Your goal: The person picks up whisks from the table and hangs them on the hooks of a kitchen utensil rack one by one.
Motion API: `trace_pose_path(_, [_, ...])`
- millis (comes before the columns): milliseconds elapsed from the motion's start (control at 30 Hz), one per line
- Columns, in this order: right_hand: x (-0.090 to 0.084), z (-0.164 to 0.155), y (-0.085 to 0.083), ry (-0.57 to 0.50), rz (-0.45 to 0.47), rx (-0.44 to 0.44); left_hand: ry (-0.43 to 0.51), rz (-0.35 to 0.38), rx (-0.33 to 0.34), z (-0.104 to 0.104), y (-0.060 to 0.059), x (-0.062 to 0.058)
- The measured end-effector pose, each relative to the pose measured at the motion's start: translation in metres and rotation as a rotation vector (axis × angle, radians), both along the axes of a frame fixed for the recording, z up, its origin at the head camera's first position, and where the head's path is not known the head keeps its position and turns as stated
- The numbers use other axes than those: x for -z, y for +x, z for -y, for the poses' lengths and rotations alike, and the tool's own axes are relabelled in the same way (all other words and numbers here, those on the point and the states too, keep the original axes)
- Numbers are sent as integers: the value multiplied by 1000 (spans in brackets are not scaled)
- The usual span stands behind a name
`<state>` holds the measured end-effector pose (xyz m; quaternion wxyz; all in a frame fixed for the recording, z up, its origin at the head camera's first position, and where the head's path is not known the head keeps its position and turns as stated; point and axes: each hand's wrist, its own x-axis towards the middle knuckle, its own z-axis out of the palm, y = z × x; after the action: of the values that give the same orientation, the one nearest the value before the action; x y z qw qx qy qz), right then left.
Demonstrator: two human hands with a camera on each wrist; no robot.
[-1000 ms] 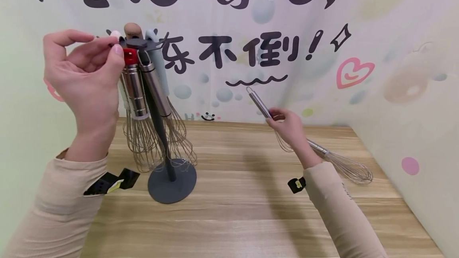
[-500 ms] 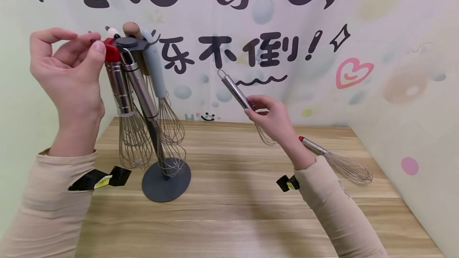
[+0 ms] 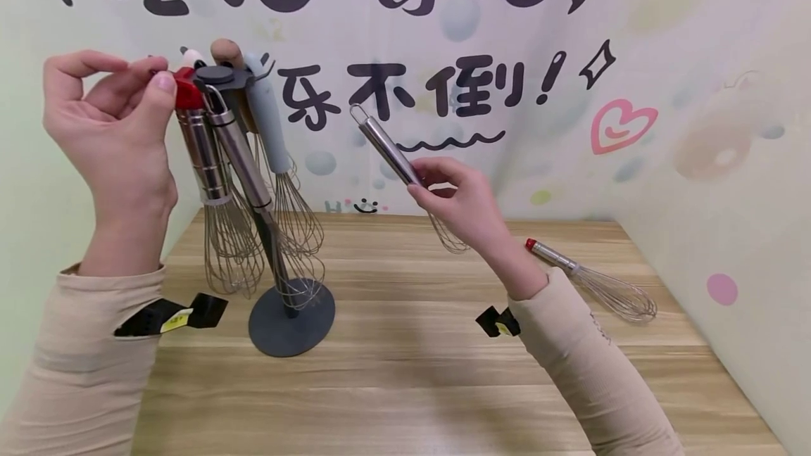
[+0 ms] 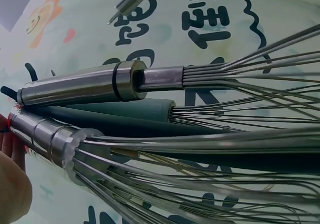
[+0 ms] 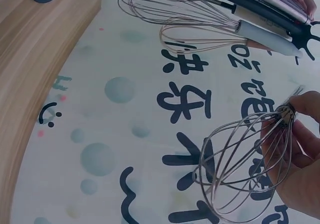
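A dark grey stand (image 3: pixel 288 315) on the wooden table (image 3: pixel 405 371) carries several hanging whisks (image 3: pixel 243 160). My left hand (image 3: pixel 120 125) is raised at the stand's top and pinches the red cap (image 3: pixel 185 90) of a steel-handled whisk (image 4: pixel 60 139) hanging there. My right hand (image 3: pixel 459 203) holds a small steel whisk (image 3: pixel 386 146) in the air to the right of the stand, handle pointing up and left, its wire head (image 5: pixel 245 164) below the fingers.
Another whisk with a red-tipped handle (image 3: pixel 592 280) lies on the table at the right, close to the wall. A printed wall with large dark characters stands right behind the table. The stand's round base sits left of centre.
My right hand has lifted the small whisk off the table and carried it left toward the stand. The stand with my left hand now sits further left in view.
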<state>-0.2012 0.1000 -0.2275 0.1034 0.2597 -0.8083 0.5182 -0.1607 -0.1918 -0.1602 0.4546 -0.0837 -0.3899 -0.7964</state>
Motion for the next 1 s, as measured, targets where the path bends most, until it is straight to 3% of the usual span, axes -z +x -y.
trace_pose_path(433, [-17, 14, 11, -18, -29, -28, 20, -9, 4, 3, -2, 1])
trace_pose_path(1000, [-31, 38, 23, -95, -53, -139, 94, -17, -1, 3, -5, 1])
